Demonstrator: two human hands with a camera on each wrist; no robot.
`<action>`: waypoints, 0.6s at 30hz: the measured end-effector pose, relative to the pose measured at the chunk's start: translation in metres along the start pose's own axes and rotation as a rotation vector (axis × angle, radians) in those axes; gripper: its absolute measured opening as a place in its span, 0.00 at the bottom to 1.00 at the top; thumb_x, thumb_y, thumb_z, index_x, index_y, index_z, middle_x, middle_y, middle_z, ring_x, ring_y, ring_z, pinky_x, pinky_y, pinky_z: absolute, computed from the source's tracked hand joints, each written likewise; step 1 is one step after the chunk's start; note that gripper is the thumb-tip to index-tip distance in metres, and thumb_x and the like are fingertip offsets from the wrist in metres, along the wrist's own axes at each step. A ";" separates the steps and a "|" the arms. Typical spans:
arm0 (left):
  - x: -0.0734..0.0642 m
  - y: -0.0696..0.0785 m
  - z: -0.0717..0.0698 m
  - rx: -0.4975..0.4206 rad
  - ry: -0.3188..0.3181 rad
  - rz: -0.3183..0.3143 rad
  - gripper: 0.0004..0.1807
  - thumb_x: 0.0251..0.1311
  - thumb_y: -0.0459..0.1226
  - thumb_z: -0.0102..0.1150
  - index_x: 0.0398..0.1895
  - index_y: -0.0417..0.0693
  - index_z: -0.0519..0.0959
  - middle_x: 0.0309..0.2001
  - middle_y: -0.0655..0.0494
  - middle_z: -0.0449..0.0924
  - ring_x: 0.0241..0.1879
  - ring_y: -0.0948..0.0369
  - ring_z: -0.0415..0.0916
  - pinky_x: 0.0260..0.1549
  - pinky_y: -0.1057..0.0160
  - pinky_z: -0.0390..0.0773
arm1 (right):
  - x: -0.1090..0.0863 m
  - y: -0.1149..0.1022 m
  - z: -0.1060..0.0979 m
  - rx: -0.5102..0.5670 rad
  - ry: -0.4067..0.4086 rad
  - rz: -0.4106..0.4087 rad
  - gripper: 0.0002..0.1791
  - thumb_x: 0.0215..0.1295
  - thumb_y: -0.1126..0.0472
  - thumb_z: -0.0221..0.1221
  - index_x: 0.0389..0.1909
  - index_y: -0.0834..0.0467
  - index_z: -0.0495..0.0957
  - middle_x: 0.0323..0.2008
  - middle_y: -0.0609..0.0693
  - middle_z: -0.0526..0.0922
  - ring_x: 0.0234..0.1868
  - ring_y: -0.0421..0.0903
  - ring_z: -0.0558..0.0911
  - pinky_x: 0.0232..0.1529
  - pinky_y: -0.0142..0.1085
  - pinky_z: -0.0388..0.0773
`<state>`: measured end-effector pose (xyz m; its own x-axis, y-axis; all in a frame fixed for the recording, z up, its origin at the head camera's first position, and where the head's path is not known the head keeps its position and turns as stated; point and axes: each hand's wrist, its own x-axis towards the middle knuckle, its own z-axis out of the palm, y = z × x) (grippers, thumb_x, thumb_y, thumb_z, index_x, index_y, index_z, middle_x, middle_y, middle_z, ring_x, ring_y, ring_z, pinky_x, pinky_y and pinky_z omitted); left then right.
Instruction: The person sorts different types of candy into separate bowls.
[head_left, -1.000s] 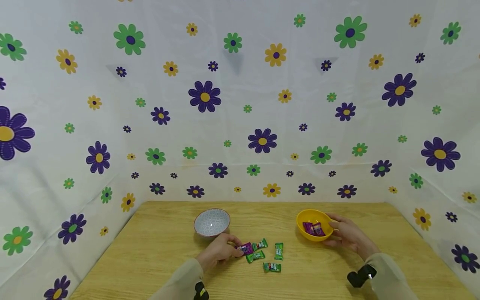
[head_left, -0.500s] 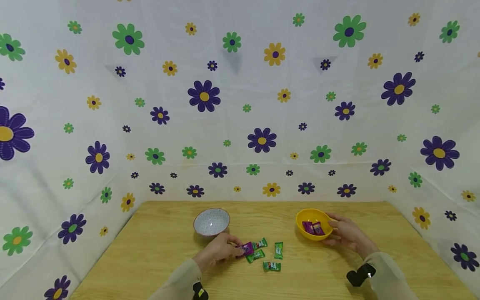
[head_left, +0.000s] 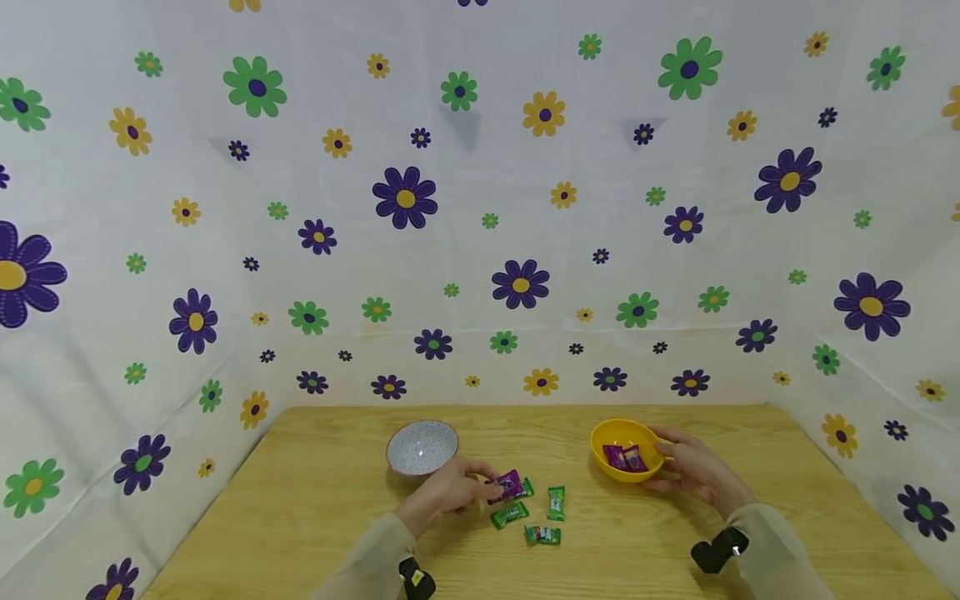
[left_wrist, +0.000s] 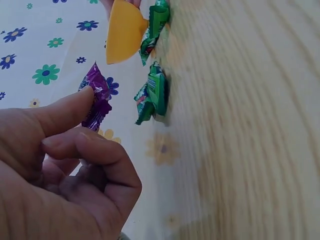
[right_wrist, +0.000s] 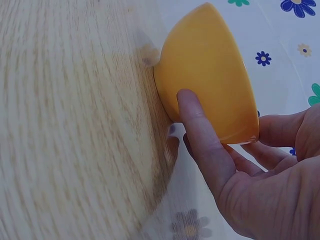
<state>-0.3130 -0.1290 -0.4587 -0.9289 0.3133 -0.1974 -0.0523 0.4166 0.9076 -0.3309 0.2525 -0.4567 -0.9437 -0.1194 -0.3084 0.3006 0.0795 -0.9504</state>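
My left hand (head_left: 448, 487) pinches a purple-wrapped candy (head_left: 507, 485) between thumb and fingers, held up above the table. In the left wrist view the same purple candy (left_wrist: 98, 95) shows at the fingertips. Green-wrapped candies, such as this green candy (head_left: 510, 515), lie just beyond and below that hand; one is partly hidden behind the purple wrapper. At the right, my right hand (head_left: 697, 468) holds the side of a yellow bowl (head_left: 607, 472); the right wrist view shows its fingers on the bowl's outer wall (right_wrist: 215, 75) and rim. Purple candies (head_left: 626, 457) lie inside the bowl.
A grey patterned bowl (head_left: 422, 448) with a reddish rim stands left of centre, close behind my left hand. Two more green candies lie apart, one upright-set green candy (head_left: 556, 503) and one nearer green candy (head_left: 542, 535). A flower-print sheet (head_left: 480, 250) hangs around the wooden table (head_left: 315, 500).
My left hand has lifted the purple candy off the table beside the green ones and moved slightly right and up. My right hand stays at the yellow bowl.
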 end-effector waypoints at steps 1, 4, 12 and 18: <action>0.001 0.001 0.001 -0.004 0.003 0.008 0.12 0.59 0.39 0.67 0.44 0.43 0.83 0.23 0.59 0.73 0.16 0.66 0.58 0.16 0.69 0.59 | 0.000 0.000 0.000 0.000 0.001 0.000 0.29 0.78 0.61 0.39 0.77 0.60 0.47 0.72 0.71 0.49 0.68 0.71 0.60 0.50 0.49 0.81; 0.004 0.005 0.005 -0.016 0.019 0.023 0.14 0.57 0.38 0.68 0.45 0.42 0.84 0.27 0.58 0.75 0.20 0.64 0.60 0.18 0.68 0.61 | 0.000 0.000 0.001 -0.006 0.004 0.001 0.30 0.79 0.61 0.39 0.77 0.60 0.47 0.72 0.71 0.49 0.68 0.71 0.60 0.50 0.49 0.81; 0.020 0.018 0.021 -0.008 0.063 0.028 0.15 0.55 0.42 0.70 0.44 0.48 0.85 0.38 0.56 0.81 0.22 0.64 0.61 0.20 0.68 0.62 | 0.002 0.002 0.000 0.000 0.020 0.008 0.30 0.78 0.61 0.39 0.77 0.60 0.46 0.72 0.71 0.48 0.68 0.72 0.59 0.50 0.50 0.81; 0.033 0.027 0.033 -0.054 0.058 0.031 0.15 0.56 0.42 0.70 0.45 0.48 0.85 0.30 0.58 0.80 0.14 0.66 0.54 0.14 0.69 0.56 | 0.002 0.001 0.000 -0.006 0.013 -0.005 0.29 0.78 0.61 0.39 0.77 0.59 0.48 0.73 0.71 0.49 0.68 0.71 0.60 0.51 0.51 0.81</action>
<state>-0.3327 -0.0794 -0.4528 -0.9501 0.2742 -0.1487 -0.0418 0.3606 0.9318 -0.3321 0.2524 -0.4584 -0.9469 -0.1071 -0.3031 0.2950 0.0853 -0.9517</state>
